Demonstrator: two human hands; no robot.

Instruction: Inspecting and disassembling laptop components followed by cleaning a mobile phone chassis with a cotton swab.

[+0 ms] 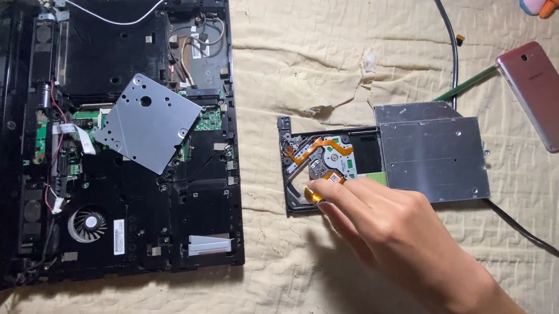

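My right hand (381, 223) reaches in from the lower right and its fingertips touch the orange flex cable at the near edge of an optical drive (333, 162). The drive lies on the cream cloth with its black tray pulled out to the left and its grey metal case (435, 154) to the right. The thumb and forefinger are pinched near the cable; a firm grip is not clear. My left hand is out of view.
An opened black laptop base (139, 138) lies at the left, with a loose grey metal plate (148, 122) resting on it and a fan (88, 224) near its front. A pink phone (542, 94), a green stick (468, 84) and a black cable (454, 44) lie at the upper right.
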